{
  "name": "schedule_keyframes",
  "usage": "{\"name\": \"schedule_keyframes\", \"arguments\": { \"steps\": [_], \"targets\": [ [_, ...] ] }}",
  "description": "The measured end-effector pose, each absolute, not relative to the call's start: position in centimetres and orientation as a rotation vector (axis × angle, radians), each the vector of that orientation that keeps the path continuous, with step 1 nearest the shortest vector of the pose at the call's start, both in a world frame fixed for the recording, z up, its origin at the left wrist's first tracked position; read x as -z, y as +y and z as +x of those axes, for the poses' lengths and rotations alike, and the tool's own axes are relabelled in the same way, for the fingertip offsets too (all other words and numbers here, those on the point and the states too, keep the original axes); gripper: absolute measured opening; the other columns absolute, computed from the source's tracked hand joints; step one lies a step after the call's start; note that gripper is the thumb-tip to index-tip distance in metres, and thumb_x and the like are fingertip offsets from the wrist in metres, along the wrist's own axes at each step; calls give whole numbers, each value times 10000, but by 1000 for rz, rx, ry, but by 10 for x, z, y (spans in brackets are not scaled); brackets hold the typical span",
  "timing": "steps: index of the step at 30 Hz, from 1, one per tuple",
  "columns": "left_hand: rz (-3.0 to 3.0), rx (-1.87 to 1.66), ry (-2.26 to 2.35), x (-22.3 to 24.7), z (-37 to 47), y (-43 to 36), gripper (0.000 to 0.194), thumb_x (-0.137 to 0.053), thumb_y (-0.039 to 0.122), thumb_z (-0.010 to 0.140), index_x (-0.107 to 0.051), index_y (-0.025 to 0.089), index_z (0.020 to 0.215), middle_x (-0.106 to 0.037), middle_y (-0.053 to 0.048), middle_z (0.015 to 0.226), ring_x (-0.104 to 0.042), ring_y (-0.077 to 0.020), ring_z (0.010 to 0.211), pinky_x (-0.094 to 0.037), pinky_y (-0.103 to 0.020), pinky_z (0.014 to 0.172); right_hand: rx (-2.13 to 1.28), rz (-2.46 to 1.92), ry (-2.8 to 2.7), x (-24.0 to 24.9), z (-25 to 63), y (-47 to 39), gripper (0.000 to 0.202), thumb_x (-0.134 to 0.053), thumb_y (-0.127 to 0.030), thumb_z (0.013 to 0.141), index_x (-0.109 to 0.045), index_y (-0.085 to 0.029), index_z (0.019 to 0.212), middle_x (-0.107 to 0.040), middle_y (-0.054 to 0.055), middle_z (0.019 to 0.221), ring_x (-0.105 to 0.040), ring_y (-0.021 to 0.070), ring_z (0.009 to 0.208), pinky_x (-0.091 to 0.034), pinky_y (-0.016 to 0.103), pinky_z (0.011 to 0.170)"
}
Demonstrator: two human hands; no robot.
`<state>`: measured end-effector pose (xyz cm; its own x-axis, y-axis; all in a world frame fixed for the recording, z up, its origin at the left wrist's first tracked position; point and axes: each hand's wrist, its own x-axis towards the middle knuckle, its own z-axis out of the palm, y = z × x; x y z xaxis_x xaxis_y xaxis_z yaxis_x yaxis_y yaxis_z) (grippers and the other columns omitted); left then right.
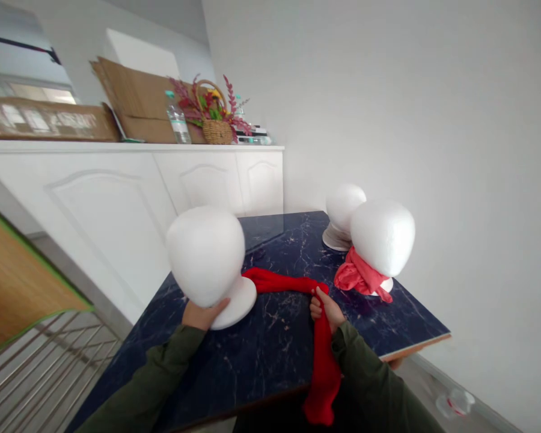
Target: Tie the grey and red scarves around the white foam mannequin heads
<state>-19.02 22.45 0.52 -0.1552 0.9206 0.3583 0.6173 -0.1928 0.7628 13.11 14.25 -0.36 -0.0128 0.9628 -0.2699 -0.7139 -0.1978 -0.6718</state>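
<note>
A white foam mannequin head stands on a round base at the left of the dark blue table. My left hand grips it low at the neck, thumb toward the base; the other fingers are partly hidden. A red scarf runs from behind that head across the tabletop. My right hand is closed around the scarf, whose end hangs over the front edge. Farther right, a second foam head wears a pinkish-red scarf tied about its neck.
Behind it is another foam head with a greyish wrap at its neck. A white cabinet carries cardboard boxes, a water bottle and a flower basket. At left is a wooden board above a metal rack.
</note>
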Motion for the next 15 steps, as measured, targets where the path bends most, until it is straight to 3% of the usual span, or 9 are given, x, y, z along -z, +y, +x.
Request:
{"name": "schedule_keyframes", "arguments": {
  "steps": [8,15],
  "targets": [
    [2072,-1111,1536,5,-104,108,447,-707,361,561,-605,259,984,-649,-21,1094,-449,-295,1199,-270,-414,1090,-1662,-817,-500,4,140,140,293,-627,-459,732,-478,-216,797,-327,-130,407,-259,30,310,-158,150,334],
    [2048,-1202,1428,-9,-45,78,495,-739,319,542,-597,225,1007,-629,-63,1121,-448,-305,1189,-298,-381,1059,-1875,-853,-635,-8,183,121,237,-579,-422,789,-521,-198,838,-306,-126,401,-193,23,298,-95,143,338]
  ]
}}
